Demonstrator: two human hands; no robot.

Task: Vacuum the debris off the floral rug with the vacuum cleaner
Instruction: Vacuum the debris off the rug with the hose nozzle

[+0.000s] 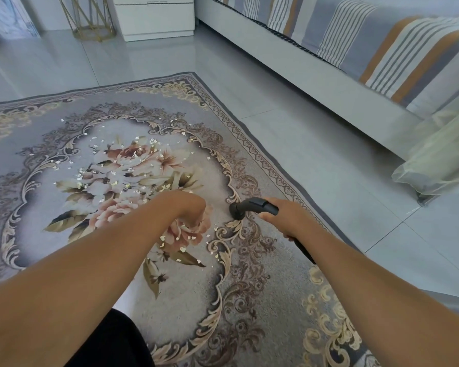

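Black vacuum handle (252,207) points up-left at debris (113,183), right hand (289,221) fingers wrapping it; left hand (190,207) fingers unclear.

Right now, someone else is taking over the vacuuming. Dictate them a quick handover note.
Right hand grips the black vacuum handle above the right side of the floral rug.
Left hand hangs over the rug's middle, bent down at the wrist; whether it holds anything is hidden.
Pale debris flakes lie scattered across the central flowers.
Nothing looks cleared yet; the whole patch is left.
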